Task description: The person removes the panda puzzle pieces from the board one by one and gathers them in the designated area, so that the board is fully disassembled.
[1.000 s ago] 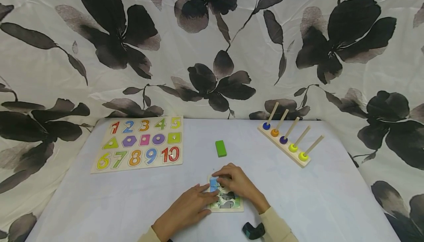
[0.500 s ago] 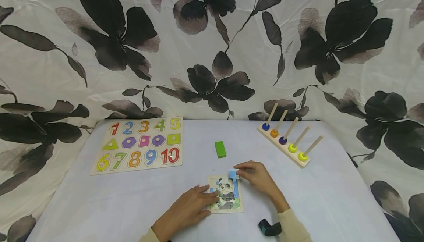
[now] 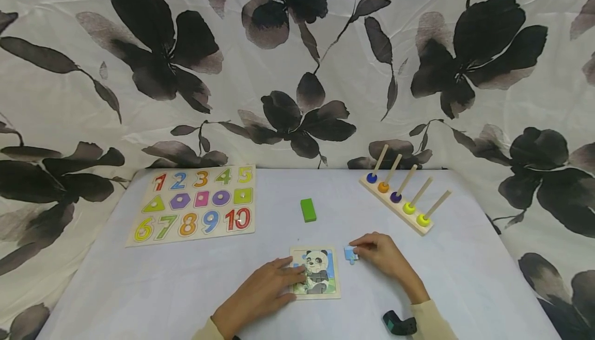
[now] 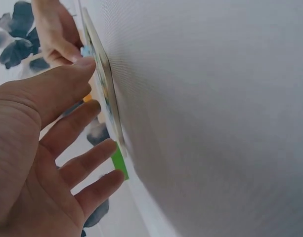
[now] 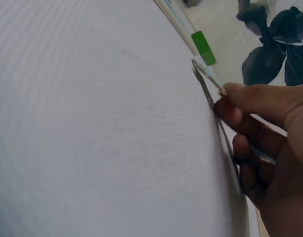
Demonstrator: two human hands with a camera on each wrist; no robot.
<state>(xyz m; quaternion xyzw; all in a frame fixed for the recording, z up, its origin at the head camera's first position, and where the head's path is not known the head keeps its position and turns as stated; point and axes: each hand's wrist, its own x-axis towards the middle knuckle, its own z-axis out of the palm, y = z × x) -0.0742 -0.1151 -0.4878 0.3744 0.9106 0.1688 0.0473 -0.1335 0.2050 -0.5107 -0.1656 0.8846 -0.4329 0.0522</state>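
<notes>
A small framed panda jigsaw puzzle (image 3: 321, 273) lies near the front middle of the table. My left hand (image 3: 265, 288) rests on its left side, fingers spread over the frame and picture, hiding part of it. To the right of the frame, my right hand (image 3: 383, 257) pinches a light blue puzzle piece (image 3: 350, 254) between thumb and fingers. In the right wrist view the piece (image 5: 208, 78) is seen edge-on, close over the table. The left wrist view shows the left fingers (image 4: 87, 158) relaxed along the puzzle's edge (image 4: 108, 84).
A number and shape board (image 3: 190, 205) lies at the back left. Behind the puzzle sits a green block (image 3: 308, 210). A peg stand (image 3: 397, 200) with coloured rings stands at the back right, before a floral cloth (image 3: 297, 71). A black band (image 3: 400, 324) is by the right wrist.
My right hand has lifted the light blue piece from the puzzle's upper left and carried it to the right, past the frame. The left hand has stayed on the puzzle.
</notes>
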